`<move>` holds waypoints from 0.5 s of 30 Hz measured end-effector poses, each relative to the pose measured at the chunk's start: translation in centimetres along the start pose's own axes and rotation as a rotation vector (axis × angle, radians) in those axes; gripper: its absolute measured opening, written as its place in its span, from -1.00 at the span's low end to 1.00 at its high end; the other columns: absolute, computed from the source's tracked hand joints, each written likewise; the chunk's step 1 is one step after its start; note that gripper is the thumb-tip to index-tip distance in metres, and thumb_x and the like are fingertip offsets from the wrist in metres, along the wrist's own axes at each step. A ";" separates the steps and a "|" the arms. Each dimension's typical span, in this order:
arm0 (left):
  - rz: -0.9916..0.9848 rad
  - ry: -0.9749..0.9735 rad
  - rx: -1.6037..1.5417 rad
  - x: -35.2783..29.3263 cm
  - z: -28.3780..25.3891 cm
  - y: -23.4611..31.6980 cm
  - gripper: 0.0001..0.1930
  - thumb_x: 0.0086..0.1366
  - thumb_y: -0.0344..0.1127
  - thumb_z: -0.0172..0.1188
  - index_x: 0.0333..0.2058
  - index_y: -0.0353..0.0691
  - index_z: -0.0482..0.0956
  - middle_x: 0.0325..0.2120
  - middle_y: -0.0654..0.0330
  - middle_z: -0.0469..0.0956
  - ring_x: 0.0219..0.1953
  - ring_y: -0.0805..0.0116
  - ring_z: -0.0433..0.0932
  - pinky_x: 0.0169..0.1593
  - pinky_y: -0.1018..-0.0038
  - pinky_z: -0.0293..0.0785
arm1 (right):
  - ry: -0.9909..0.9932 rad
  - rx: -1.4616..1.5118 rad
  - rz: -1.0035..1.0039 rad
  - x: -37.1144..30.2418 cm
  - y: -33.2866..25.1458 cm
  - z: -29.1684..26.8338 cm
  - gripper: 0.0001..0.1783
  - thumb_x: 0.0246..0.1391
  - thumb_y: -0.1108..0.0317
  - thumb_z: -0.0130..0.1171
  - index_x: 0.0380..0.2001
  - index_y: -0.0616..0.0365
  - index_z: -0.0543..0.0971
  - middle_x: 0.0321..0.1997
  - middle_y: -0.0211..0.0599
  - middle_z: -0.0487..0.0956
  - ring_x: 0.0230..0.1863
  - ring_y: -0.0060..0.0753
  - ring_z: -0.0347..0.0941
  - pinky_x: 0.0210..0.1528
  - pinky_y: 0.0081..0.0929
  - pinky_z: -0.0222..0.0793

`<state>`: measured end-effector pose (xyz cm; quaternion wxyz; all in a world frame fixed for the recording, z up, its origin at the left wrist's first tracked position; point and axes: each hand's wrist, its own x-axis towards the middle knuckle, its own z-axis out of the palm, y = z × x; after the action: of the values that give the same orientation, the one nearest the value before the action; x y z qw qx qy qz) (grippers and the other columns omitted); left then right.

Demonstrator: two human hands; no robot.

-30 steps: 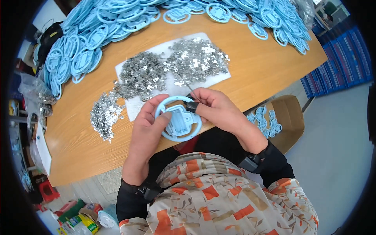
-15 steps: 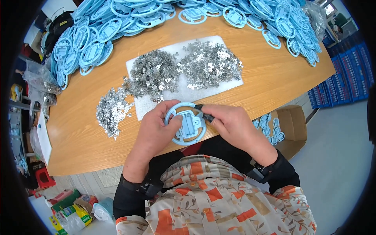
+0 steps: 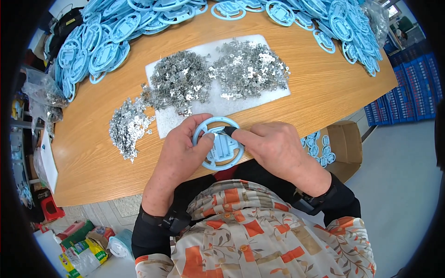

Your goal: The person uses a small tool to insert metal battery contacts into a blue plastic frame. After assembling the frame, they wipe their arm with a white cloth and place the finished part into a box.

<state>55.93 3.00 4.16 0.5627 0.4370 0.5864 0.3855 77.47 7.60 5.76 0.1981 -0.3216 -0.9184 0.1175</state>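
My left hand grips the left side of a light blue plastic toy steering wheel, its thumb over the inner part. The wheel is tilted toward me above the table's near edge, and a boxy recessed centre shows inside its ring. My right hand is closed, its fingertips at the upper right of the wheel's centre. Something black shows at those fingertips; whether it is a finger cover or a small tool I cannot make out. Small silvery metal clips lie heaped beyond my hands, some on a white foam sheet.
More blue wheels are piled along the table's far side and its far right. A smaller heap of metal pieces lies left. Below the right edge stands a cardboard box holding blue wheels. Blue crates stand farther right.
My right fingertips have moved left and inward, from the wheel's rim to its centre part. My left hand keeps its grip on the wheel.
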 end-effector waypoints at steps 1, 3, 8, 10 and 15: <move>0.000 -0.003 0.013 0.0 0.0 0.2 -0.65 0.29 -0.47 0.12 0.04 -0.41 0.43 -0.23 0.14 0.60 -0.22 0.53 0.55 -0.13 0.56 0.50 | -0.011 -0.012 -0.027 0.2 -0.1 -0.2 -0.79 -0.12 0.39 0.19 -0.31 -0.01 0.54 -0.63 -0.35 0.45 -0.57 -0.21 0.49 -0.58 -0.28 0.35; 0.001 -0.013 0.020 -0.1 0.0 0.1 -0.65 0.29 -0.47 0.12 0.05 -0.40 0.43 -0.23 0.15 0.60 -0.22 0.52 0.55 -0.12 0.56 0.50 | -0.012 -0.026 -0.048 0.6 -0.3 -0.4 -0.81 -0.13 0.41 0.18 -0.34 0.02 0.53 -0.63 -0.33 0.46 -0.57 -0.19 0.49 -0.57 -0.25 0.35; 0.064 0.006 -0.010 -0.2 -0.1 -0.8 -0.64 0.30 -0.44 0.13 0.05 -0.41 0.43 -0.25 0.15 0.60 -0.22 0.51 0.55 -0.15 0.55 0.49 | -0.063 -0.010 -0.044 1.5 -1.2 -1.1 -0.85 -0.10 0.44 0.15 -0.36 0.10 0.51 -0.62 -0.25 0.50 -0.54 -0.08 0.51 -0.52 -0.15 0.38; 0.079 0.006 -0.006 -0.1 -0.2 -1.2 -0.64 0.30 -0.42 0.14 0.05 -0.40 0.43 -0.27 0.14 0.61 -0.23 0.50 0.55 -0.16 0.54 0.49 | -0.217 -0.062 0.074 1.6 -1.6 -1.5 -0.79 -0.07 0.44 0.18 -0.28 0.06 0.53 -0.59 -0.24 0.53 -0.51 -0.11 0.54 -0.50 -0.14 0.39; 0.106 0.000 0.079 0.1 -0.1 -1.6 -0.63 0.29 -0.39 0.16 0.04 -0.37 0.44 -0.33 0.12 0.62 -0.28 0.47 0.57 -0.18 0.50 0.50 | -0.380 -0.073 0.095 3.5 -2.6 -3.5 -0.84 -0.04 0.46 0.12 -0.31 0.10 0.51 -0.59 -0.16 0.55 -0.47 -0.04 0.55 -0.48 -0.09 0.39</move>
<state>55.75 2.54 2.65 0.5239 0.4893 0.5772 0.3912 75.09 8.16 10.84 0.0038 -0.3434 -0.9268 0.1520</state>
